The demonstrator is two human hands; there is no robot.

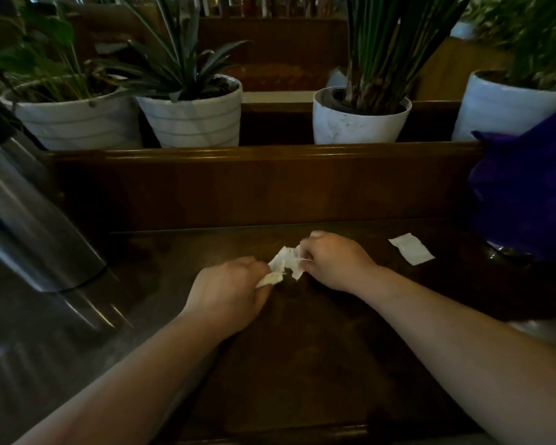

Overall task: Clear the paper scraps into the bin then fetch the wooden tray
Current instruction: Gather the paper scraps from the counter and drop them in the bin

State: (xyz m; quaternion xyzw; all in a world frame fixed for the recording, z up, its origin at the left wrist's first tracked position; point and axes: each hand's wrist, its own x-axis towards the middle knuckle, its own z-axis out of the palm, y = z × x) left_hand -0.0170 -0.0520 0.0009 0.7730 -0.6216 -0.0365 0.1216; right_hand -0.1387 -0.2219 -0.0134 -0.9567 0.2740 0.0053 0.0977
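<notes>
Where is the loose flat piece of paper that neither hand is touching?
In the head view the flat paper scrap lies on the dark wooden table, to the right of the right hand and just left of the purple cloth.

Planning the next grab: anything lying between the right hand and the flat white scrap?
Nothing: head view shows bare dark tabletop between right hand and flat white scrap.

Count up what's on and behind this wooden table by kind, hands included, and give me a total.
White plant pots: 4
Paper scraps: 2, one crumpled bunch in both hands, one flat piece lying apart
Hands: 2, left hand, right hand
Purple bag: 1
Steel cylinder: 1
Total: 10
</notes>
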